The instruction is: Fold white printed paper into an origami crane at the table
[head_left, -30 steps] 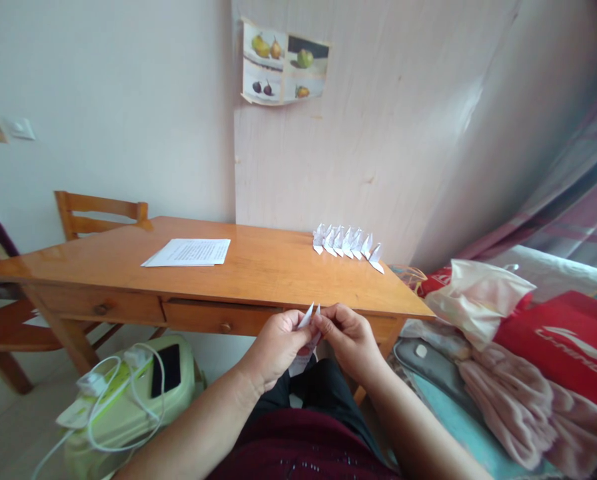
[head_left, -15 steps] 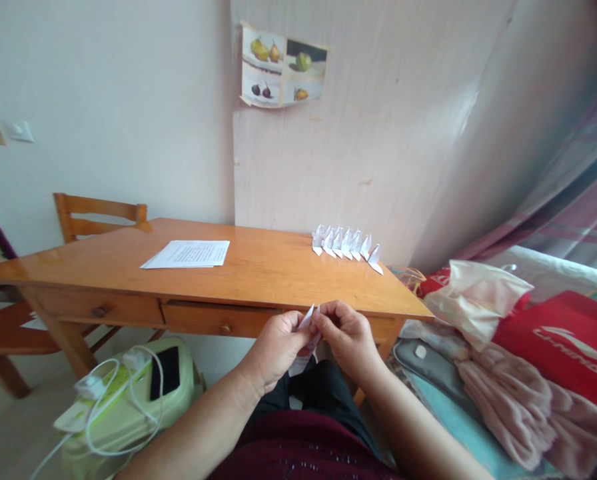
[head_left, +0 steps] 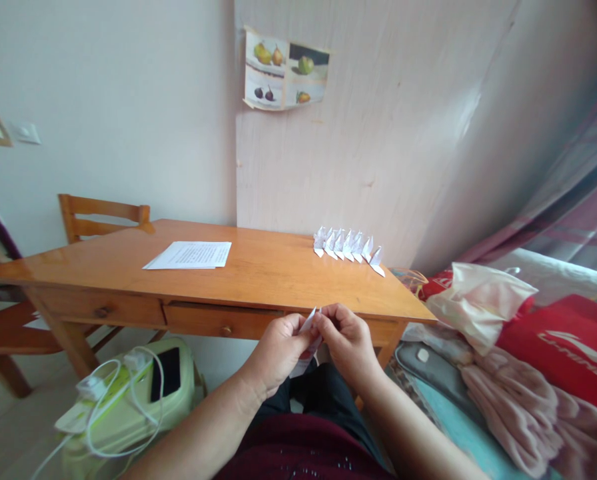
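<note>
A small piece of folded paper [head_left: 302, 365], white with print on it, is held between my two hands in front of the table's near edge. My left hand [head_left: 282, 347] is closed on its left side, thumb on top. The fingertips of my right hand [head_left: 346, 337] pinch the paper's upper end, where a pointed white tip sticks up. My fingers hide much of the folded shape. Toward the table's back right stand several folded paper figures [head_left: 348, 245] in a row. A stack of printed sheets [head_left: 191, 255] lies farther left.
The wooden table [head_left: 268, 280] has drawers along its front. On my left, a pale green stool-like box [head_left: 178, 393] carries a phone [head_left: 165, 375], a power strip and white cables. To my right are a red bag [head_left: 568, 347], a pink cloth [head_left: 513, 407] and a grey pouch [head_left: 428, 367].
The view has shifted very slightly. Both hands keep their hold on the folded paper, with only a tiny movement of the fingers.
</note>
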`<state>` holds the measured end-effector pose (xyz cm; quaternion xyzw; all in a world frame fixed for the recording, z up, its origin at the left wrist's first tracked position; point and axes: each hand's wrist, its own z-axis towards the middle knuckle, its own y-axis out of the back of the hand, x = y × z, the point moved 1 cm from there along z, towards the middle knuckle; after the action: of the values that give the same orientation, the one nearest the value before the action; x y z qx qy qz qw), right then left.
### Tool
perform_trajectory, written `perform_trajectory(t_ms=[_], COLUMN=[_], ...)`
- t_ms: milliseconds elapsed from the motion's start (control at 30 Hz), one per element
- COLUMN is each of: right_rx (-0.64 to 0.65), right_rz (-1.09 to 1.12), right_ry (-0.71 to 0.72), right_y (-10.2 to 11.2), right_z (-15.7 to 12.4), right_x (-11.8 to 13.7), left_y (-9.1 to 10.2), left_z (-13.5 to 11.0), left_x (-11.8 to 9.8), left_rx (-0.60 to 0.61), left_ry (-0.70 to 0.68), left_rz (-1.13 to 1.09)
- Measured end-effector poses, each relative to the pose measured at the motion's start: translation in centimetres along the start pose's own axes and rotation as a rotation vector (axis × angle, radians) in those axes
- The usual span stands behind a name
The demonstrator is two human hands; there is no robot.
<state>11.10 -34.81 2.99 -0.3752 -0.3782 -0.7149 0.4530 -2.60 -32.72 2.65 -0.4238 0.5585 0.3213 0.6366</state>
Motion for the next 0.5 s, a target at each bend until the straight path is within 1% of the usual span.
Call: perform_trajectory(t_ms=[233,367,500], right_rx=[0.012,0.000,-0.026], right_rz=[0.050,0.024,-0.025], right_ry=[0.048,0.032,0.032], right_y=[-0.08,-0.16,-0.16], right_z=[-0.06,-0.09,-0.07], right_x=[-0.03,-0.01,0.10], left_y=[0.02,-0.07,-0.12], left_z=[0.05,0.01,-0.14], left_x=[0.09,-0.02,0.04], left_rx=[0.022,0.022,0.011], left_ry=[-0.017,-0.039,-0.027], left_rz=[-0.024,-0.011,-0.007])
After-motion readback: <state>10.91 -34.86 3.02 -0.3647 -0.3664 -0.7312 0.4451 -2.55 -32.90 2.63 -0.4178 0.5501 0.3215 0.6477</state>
